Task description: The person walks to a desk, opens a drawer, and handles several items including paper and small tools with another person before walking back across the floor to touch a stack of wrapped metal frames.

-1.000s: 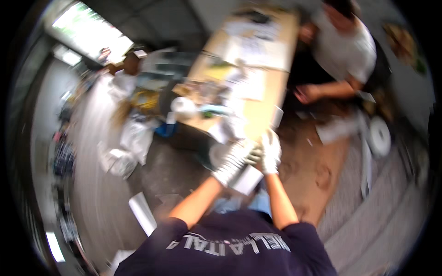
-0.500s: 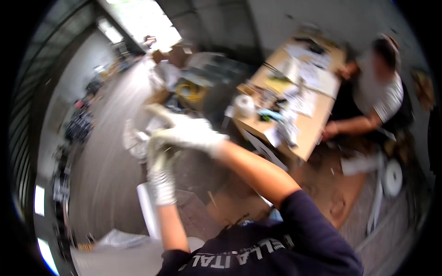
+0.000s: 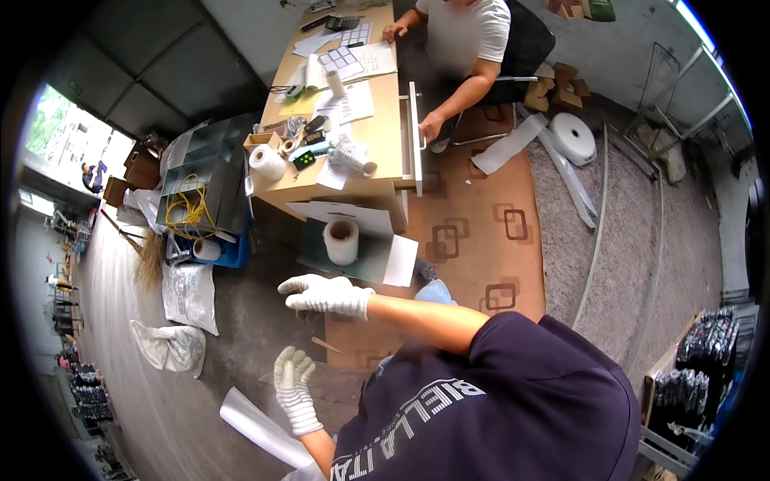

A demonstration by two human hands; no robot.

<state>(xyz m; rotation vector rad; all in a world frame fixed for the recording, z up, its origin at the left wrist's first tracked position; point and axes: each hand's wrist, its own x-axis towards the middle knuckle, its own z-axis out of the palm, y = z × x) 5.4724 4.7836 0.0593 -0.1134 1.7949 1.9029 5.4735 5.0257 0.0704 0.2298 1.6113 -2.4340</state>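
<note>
A white roll (image 3: 343,250) stands upright in what looks like an open box (image 3: 312,250), whose white flaps (image 3: 403,260) spread beside it, close to the near end of the desk (image 3: 385,120). Our right hand (image 3: 327,295), gloved, hangs just on our side of the box, its fingers stretched out, slightly spread and touching nothing. Our left hand (image 3: 295,390), gloved too, is nearer our body, its fingers close together, loosely bent and pinching nothing; a long roll (image 3: 261,429) lies near it on the floor (image 3: 241,345). A brown mat (image 3: 481,248) with squares runs past the box. On the desk we see papers (image 3: 381,60), a small roll (image 3: 268,163) and a calculator (image 3: 343,23). At its right side sits a person (image 3: 465,40), one hand (image 3: 431,127) by the open drawer (image 3: 415,148). Left of the desk, we see a yellow cord (image 3: 191,210) on grey bins (image 3: 233,144), white sacks (image 3: 189,297) before them. Off to our right lies a wide roll (image 3: 561,144).
</note>
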